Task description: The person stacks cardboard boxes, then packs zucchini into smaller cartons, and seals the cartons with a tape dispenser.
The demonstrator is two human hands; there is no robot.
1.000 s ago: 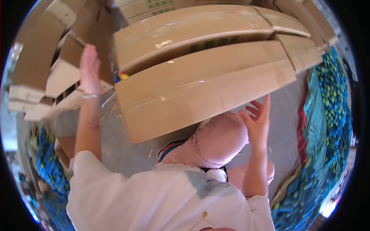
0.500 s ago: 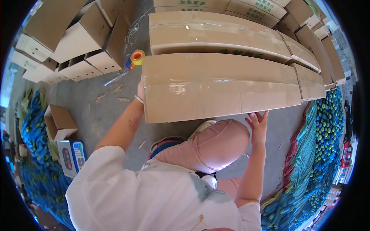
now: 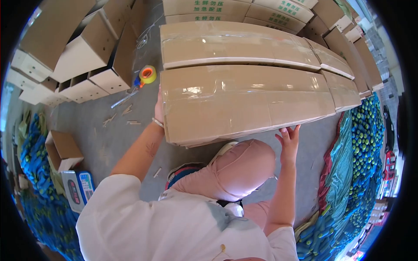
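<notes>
A long taped cardboard box [image 3: 244, 102] lies across the space in front of me, its near edge above my bent knee. My left hand [image 3: 160, 108] grips its left end, with the fingers mostly hidden by the box. My right hand [image 3: 289, 141] holds the near lower edge towards the right, fingertips against the cardboard and the other fingers apart. Directly behind is a similar taped box [image 3: 235, 43], with only a narrow gap between the two. Clear tape runs along both tops.
More printed boxes [image 3: 209, 8] are stacked behind. Open cartons [image 3: 87, 48] stand at the left, near a tape dispenser [image 3: 147, 76] on the floor. A scale [image 3: 78, 189] and a small open box [image 3: 65, 148] are at lower left. Blue-netted green produce [image 3: 365, 139] is heaped at right.
The box in my hands has moved back against the one behind it. The gap has narrowed and the green print there is now hidden. The view has shifted slightly.
</notes>
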